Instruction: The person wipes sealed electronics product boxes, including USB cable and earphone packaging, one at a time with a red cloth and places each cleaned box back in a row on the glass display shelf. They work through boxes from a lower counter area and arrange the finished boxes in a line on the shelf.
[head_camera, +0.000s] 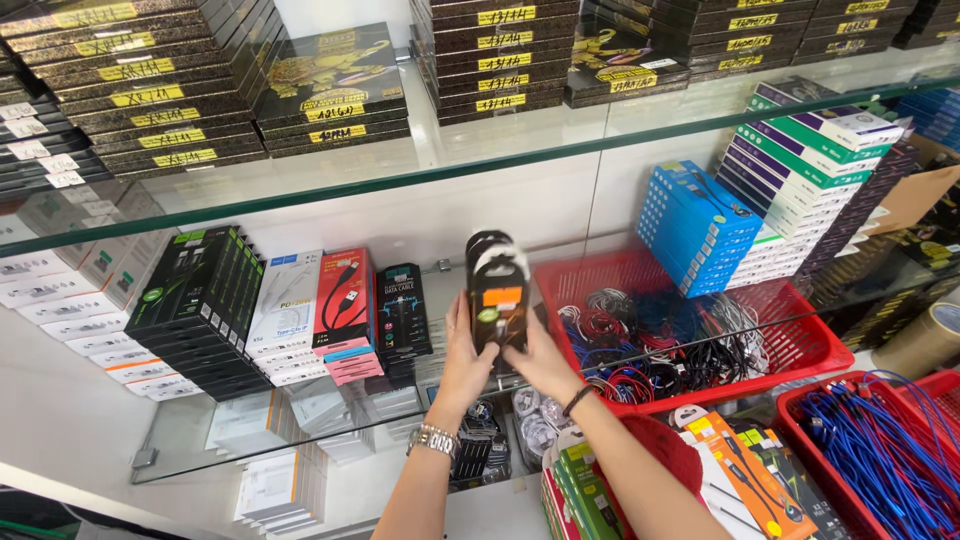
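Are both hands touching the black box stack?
Touching. The head view shows the left hand and right hand pressed against the sides of the stack.

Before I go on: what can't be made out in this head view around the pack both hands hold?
- Black pack: top blurred by motion; lower part covered by left hand and right hand.
- Red basket: far corner hidden behind blue boxes.
- Blue cables: cut by the right edge.

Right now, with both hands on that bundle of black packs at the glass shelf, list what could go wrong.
1. The bundle of black packs is gripped only low down by the left hand and right hand; its blurred top could tip.
2. The red basket of loose cables sits close beside the right hand; a cable might snag.
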